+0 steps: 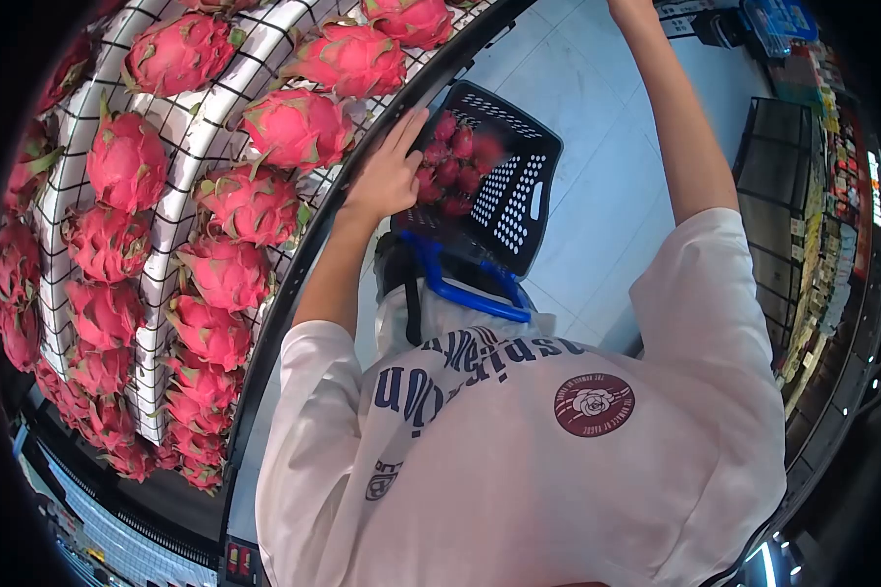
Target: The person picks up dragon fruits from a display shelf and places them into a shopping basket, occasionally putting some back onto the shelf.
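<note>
My left hand [387,166] lies over the black rim of the fruit display, fingers stretched out and nothing visible in them. Below it, a black perforated basket [533,230] stands on the floor with several red dragon fruits [448,171] inside, some of them blurred. A blue handle [465,293] shows at the basket's near side, close to my body. My right forearm [683,127] reaches forward to the top edge of the view, and the hand itself is cut off there.
Rows of dragon fruits [230,274] sit on white dividers with black wire mesh [162,186] to my left. Pale floor tiles [607,147] run between the display and stocked shelves [817,205] on the right. Blue-topped items [778,24] stand at the top right.
</note>
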